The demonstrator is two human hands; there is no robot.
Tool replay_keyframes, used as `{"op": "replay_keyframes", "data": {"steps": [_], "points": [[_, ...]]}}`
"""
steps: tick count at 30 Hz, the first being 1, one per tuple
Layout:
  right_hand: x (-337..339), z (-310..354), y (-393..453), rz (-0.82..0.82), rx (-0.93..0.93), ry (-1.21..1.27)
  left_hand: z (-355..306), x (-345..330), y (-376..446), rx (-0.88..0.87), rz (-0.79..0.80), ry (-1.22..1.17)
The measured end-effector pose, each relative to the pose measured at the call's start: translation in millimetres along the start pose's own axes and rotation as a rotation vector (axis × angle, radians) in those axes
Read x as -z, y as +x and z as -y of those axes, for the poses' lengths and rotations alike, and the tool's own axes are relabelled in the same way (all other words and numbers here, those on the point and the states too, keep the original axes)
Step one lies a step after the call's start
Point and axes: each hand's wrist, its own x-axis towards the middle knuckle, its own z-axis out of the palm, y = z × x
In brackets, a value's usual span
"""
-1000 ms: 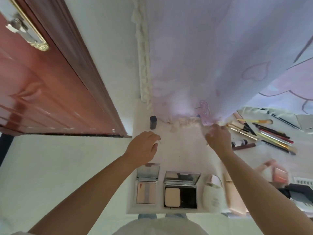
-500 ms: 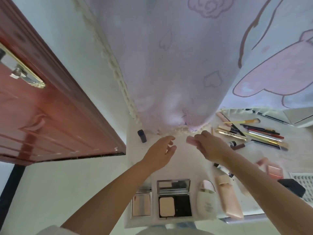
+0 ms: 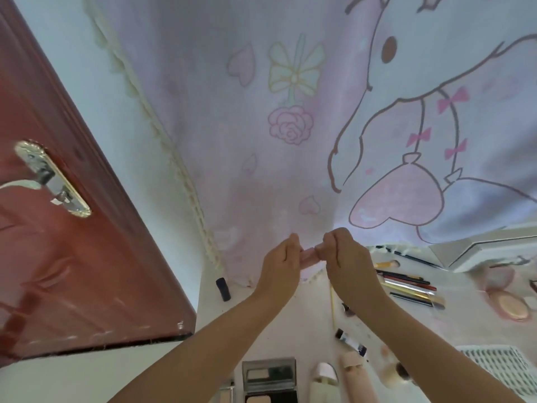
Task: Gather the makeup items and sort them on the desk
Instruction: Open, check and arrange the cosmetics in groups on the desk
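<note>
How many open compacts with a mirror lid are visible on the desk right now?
2. One open compact at the bottom edge, mirror up; a second compact just left of it, mostly cut off. Others may lie out of frame.

A small room corner with a reddish door, a pale wall and a cartoon-printed curtain over a white desk.

On the left stands a reddish-brown wooden door with a metal handle plate; beside it runs a pale wall. A lilac curtain, backlit and edged with cream lace trim, hangs down to the far edge of the white desk. A white slatted basket sits near right.
</note>
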Motion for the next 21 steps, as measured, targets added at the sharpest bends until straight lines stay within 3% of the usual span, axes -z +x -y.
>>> {"op": "replay_keyframes", "data": {"steps": [2, 4, 7, 9, 13, 16, 18, 19, 21], "points": [[3, 7, 3, 0.026, 0.02, -0.052, -8, 3, 0, -0.02, -0.051, 0.036], [12, 12, 15, 0.104, -0.078, -0.019, -26, 9, 6, -0.076, -0.112, 0.126], [23, 27, 35, 0.234, -0.372, 0.284, -57, 16, 19, -0.155, -0.169, 0.264], [26, 35, 45, 0.198, -0.381, 0.363, -73, 16, 25, -0.211, -0.165, 0.34], [33, 48, 52, -0.016, -0.015, 0.115, -94, 16, 34, -0.139, -0.145, 0.364], [42, 45, 47, -0.088, 0.272, -0.062, -104, 23, 35, 0.135, 0.103, 0.256], [50, 39, 44, -0.059, 0.481, -0.189, -106, 27, 30, 0.26, 0.256, 0.149], [54, 35, 44, -0.027, 0.547, -0.172, -107, 29, 28, 0.261, 0.261, 0.12], [63, 33, 48, 0.1, 0.483, 0.034, -110, 32, 28, 0.208, 0.196, 0.123]]}}
